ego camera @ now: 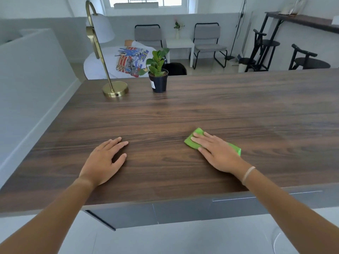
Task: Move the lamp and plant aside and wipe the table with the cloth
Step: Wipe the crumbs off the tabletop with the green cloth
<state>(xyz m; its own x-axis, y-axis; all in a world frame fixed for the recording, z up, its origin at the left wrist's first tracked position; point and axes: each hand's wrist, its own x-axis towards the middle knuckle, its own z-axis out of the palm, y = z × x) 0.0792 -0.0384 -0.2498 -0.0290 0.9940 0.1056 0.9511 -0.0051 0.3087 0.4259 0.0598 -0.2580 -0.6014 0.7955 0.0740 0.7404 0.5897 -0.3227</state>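
Observation:
A brass lamp [115,89] with a white shade stands at the far left of the dark wooden table [220,107]. Just right of it sits a small green plant [158,80] in a black pot. My right hand [214,153] lies flat on a green cloth [192,142] near the table's front edge, fingers spread over it. My left hand [104,158] rests palm down on the bare wood to the left, holding nothing.
A low white wall [33,74] runs along the table's left side. Behind the table a person in a printed white shirt [128,61] bends down. Further back are grey chairs [207,43], a white side table and black stools [308,59].

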